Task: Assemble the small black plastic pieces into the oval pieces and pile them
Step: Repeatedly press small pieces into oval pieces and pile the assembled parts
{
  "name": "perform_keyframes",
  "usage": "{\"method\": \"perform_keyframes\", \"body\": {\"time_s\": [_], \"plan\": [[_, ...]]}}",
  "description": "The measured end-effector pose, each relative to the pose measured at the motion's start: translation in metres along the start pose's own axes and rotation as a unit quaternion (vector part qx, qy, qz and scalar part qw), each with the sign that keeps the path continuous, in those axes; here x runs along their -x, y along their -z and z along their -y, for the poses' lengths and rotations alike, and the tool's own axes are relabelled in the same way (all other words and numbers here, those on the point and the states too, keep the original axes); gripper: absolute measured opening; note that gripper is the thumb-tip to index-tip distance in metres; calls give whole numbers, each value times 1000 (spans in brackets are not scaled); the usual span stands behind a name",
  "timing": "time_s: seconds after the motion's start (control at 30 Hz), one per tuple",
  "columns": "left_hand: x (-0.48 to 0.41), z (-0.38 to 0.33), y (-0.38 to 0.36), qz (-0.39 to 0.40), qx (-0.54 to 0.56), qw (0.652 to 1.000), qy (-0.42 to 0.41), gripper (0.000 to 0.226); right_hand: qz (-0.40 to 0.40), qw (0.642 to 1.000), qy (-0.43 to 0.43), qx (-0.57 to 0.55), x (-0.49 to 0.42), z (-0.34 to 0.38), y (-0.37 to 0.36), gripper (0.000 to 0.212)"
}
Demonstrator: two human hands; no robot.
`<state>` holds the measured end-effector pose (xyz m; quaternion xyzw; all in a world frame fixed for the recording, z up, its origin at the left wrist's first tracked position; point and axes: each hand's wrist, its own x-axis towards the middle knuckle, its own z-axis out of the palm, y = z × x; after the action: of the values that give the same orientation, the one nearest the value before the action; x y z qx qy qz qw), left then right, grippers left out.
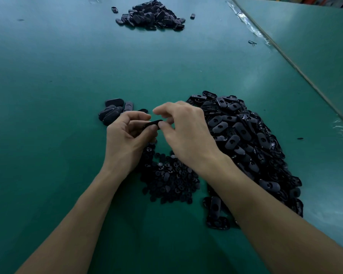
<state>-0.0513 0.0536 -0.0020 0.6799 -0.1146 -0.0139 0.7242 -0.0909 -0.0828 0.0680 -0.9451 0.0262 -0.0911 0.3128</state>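
Fingers (140, 116) of the left hand (125, 139) are curling round an oval piece (152, 123), pinching its left end between thumb and forefinger, above the green table (48, 76); the right hand (188, 131) is meeting the same piece from the other side, its thumb and bent fingers closing narrowly on the right end while its forefinger is arching just above; whether a small piece is sitting between those fingertips, I cannot tell; the held piece is hanging clear of the table surface, between the two hands; a heap of small black pieces (170, 180) is lying below the wrists, near the person; a large heap of oval pieces (246, 139) is spreading just beside it on the right, partly under the right forearm; a small cluster of ovals (113, 111) is lying just beyond the left hand; a far pile (151, 15) is sitting well apart at the table's far side.
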Motion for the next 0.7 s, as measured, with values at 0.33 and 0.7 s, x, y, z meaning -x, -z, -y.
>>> {"method": "perform_keyframes", "body": {"time_s": [0.33,0.7], "plan": [[2,-6,-4,8,64,998,17,14,57,996,6,-62,-8,-20,9,28],[2,-5,-2,31,107,993,42,10,65,995,11,-68,-8,-24,8,19]]}}
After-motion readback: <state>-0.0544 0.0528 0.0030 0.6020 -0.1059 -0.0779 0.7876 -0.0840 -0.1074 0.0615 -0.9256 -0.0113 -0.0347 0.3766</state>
